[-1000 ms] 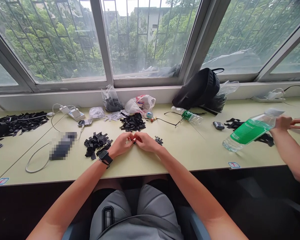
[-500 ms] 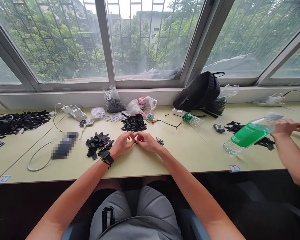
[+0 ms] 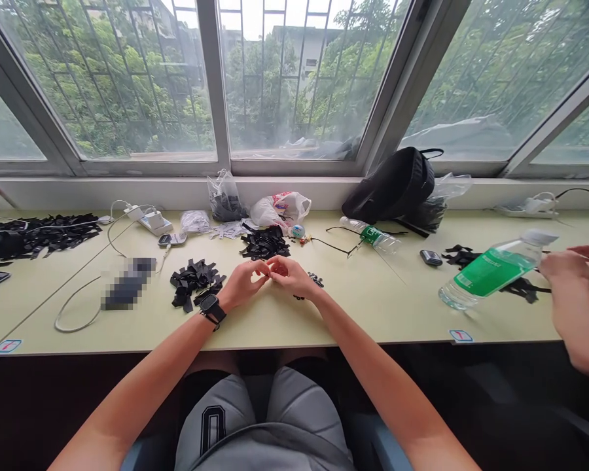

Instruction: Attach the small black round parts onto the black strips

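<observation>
Left hand (image 3: 240, 286), right hand (image 3: 288, 277); piece's axis hidden

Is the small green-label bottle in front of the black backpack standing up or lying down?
Lying down: the bottle rests on its side on the table.

One head-worn camera looks forward and down, close over the left hand (image 3: 240, 286) and right hand (image 3: 290, 278), across the long pale-green tabletop (image 3: 373, 307) to the far barred windows (image 3: 294, 78).
</observation>
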Tool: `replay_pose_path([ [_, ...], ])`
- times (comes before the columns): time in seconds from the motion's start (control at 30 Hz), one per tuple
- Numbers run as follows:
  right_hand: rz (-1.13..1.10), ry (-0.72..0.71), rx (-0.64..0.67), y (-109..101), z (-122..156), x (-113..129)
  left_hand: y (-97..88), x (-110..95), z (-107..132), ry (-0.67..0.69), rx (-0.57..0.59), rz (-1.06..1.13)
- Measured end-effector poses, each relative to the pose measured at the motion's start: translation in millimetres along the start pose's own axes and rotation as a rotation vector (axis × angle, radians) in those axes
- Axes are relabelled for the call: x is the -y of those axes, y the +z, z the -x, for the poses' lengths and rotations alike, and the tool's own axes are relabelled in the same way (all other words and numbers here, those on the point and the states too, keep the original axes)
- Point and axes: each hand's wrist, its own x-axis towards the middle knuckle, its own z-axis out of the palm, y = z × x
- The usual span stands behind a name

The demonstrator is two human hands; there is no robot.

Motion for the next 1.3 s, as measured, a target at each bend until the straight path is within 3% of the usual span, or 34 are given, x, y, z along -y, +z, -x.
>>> replay_pose_path([
  [0.23, 0.071, -0.045, 0.010, -2.2, -0.2, 2.8, -0.7, -1.6, -2.2, -0.012, -0.082, -0.013],
  [0.47, 0.104, -0.051, -0.095, -4.8, -1.6, -1.1, -2.3, -3.6, -2.8, -0.051, -0.102, -0.044],
  [0.67, 0.136, -0.049, -0.041, -5.1, -0.6, 1.7, -1.8, -2.4, -2.5, -0.075, -0.127, -0.061],
  [0.9, 0.078, -0.084, -0.260, -8.1, -2.1, 4.0, -3.3, -3.5, -4.3, -0.132, -0.211, -0.045],
  [1.3, 0.328, -0.112, -0.113, -1.8, 1.1, -12.9, 1.9, 1.4, -0.7, -0.077, -0.081, -0.147],
])
